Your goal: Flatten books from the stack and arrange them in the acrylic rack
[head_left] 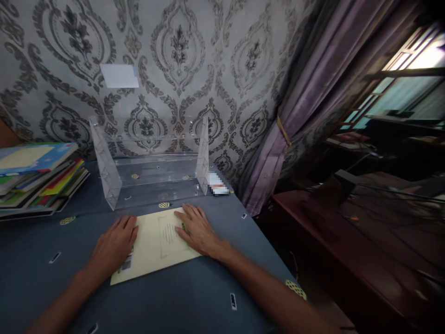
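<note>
A thin pale yellow book (149, 241) lies flat and slightly askew on the dark blue patterned tablecloth. Printed text in a thin frame shows on its right part, and a small picture at its left edge is partly covered. My left hand (116, 241) rests over the book's left end, fingers side by side and gently bent, their tips partly hidden. Across the right end lies my right hand (200, 229), open, with thumb and fingers spread and the fingertips near the far edge. Just beyond the book stands a clear plastic rack (113, 190).
On the left is a stack of books (41, 181). A phone-like, blurred-out item (218, 184) lies right of the rack. Behind are a patterned wall with a white card (120, 75) and a tied purple curtain (274, 157). A dark red desk (333, 241) with cables stands to the right.
</note>
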`<state>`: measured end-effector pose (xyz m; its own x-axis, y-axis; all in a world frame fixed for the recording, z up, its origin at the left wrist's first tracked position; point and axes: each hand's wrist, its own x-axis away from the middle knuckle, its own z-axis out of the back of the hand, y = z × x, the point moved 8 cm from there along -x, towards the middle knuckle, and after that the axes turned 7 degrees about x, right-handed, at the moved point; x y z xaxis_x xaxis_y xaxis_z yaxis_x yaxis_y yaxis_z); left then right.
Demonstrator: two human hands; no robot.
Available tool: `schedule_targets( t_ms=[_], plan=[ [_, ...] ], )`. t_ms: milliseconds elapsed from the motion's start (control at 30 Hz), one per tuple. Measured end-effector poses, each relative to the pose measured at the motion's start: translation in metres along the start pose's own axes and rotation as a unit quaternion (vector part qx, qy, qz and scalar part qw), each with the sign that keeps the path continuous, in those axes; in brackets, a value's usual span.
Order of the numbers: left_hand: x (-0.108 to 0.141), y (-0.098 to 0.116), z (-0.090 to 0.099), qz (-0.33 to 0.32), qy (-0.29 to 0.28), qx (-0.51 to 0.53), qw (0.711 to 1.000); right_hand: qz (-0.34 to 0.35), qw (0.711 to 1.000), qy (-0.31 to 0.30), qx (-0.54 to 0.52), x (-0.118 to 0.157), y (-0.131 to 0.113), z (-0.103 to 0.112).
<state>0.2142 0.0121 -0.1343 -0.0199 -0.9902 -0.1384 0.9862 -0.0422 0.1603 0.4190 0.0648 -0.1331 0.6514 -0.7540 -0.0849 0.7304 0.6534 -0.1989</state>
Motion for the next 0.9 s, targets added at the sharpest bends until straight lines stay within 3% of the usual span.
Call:
schedule_targets(
  t_ms=[267,900],
  plan=[
    [0.0003,-0.0007,0.0012,-0.039,0.042,0.025,0.998,0.000,1.000,-0.004,-0.002,0.0011,-0.0005,0.0028],
    [-0.0024,-0.0031,-0.0019,-0.058,0.064,0.052,0.995,0.013,1.000,0.014,-0.015,0.0006,0.0055,-0.0009]
  ],
)
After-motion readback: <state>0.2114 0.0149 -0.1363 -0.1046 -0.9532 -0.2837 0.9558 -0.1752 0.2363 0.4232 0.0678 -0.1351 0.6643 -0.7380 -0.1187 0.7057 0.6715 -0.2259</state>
